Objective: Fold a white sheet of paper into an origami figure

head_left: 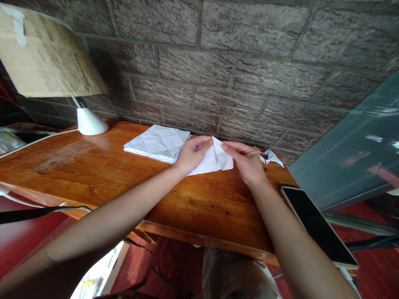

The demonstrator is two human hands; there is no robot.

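A folded sheet of white paper [223,158] is held up between both hands just above the wooden table. My left hand [193,153] pinches its left side near the top, thumb against fingers. At the upper right edge of the sheet, my right hand [246,160] grips it between thumb and fingers. A pointed flap stands between the two hands. Left of my left hand lies a stack of creased white paper [157,141]. Behind my right hand sits a small folded paper piece [272,158], partly hidden by that hand.
The wooden table [124,182] runs along a brick wall [212,74]. A lamp [92,122] with a newspaper-print shade stands at the left. A dark-screened tablet or phone [319,226] lies at the right edge, beside a glass panel [352,141]. Cables hang at the left.
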